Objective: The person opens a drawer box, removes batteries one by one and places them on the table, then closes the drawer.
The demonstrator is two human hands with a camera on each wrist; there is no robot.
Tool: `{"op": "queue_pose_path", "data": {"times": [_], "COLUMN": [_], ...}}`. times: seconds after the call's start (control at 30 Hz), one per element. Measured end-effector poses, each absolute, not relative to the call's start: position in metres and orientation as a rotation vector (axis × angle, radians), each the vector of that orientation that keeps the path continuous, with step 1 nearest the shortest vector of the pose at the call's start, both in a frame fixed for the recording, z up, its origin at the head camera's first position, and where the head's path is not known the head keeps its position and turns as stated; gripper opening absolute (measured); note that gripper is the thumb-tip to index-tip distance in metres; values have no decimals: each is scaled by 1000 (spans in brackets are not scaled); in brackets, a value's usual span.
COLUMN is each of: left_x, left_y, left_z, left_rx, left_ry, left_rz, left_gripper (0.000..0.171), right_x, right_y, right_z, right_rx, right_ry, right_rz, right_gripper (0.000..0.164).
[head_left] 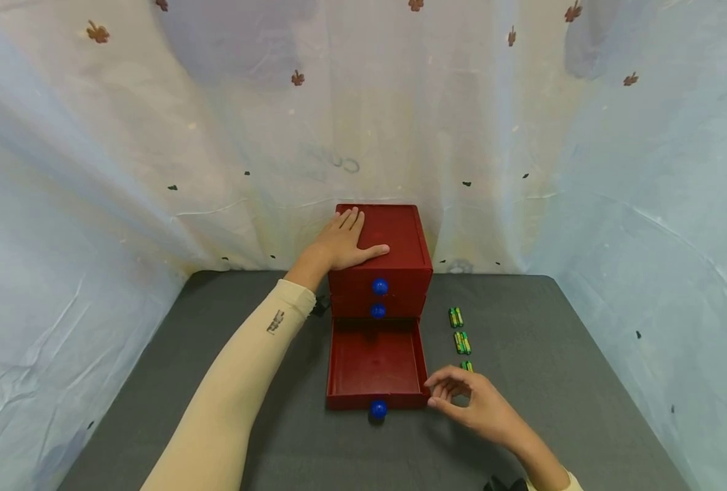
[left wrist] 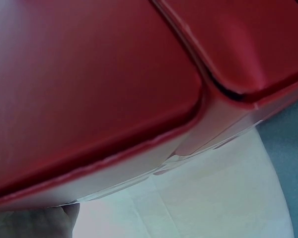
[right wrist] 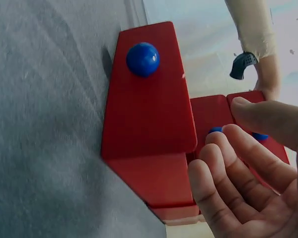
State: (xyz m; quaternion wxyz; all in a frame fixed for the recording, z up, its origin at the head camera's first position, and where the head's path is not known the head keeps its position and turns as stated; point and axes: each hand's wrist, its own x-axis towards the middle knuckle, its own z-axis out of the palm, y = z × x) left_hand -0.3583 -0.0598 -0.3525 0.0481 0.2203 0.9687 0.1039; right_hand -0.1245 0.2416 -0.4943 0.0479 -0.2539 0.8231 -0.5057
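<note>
A red drawer cabinet (head_left: 400, 235) with blue round knobs stands at the middle of the table. Flat on its top, towards the left side, my left hand (head_left: 341, 245) rests with fingers spread. The bottom drawer (head_left: 372, 354) is pulled out, and its bare floor shows; the two drawers above are closed. Beside that drawer's front right corner is my right hand (head_left: 470, 402), its fingers loosely bent and holding nothing. In the right wrist view the fingers (right wrist: 238, 183) hover near the drawer's blue knob (right wrist: 142, 59) and side; whether they touch the drawer I cannot tell.
Small green and yellow batteries (head_left: 462, 342) lie in pairs to the right of the cabinet, the nearest pair (head_left: 466, 366) partly hidden by the right hand. A grey cloth covers the table (head_left: 517, 320). Pale patterned sheets (head_left: 247, 136) hang behind and at both sides.
</note>
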Motion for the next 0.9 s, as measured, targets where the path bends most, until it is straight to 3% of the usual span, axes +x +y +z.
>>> {"op": "queue_pose_path", "data": {"times": [0.2, 0.9], "left_x": [-359, -358], "left_y": [-60, -60], "left_z": [-352, -351], "left_rx": [672, 661], "left_ry": [2955, 2954], "left_rz": [303, 311], "left_gripper": [111, 111], "right_x": [-119, -108], "right_y": [232, 192], "right_z": [-497, -522], "right_rx": [-781, -623], "right_ry": [2415, 2239], "right_rz": [-1539, -1538], "right_gripper": [27, 26]}}
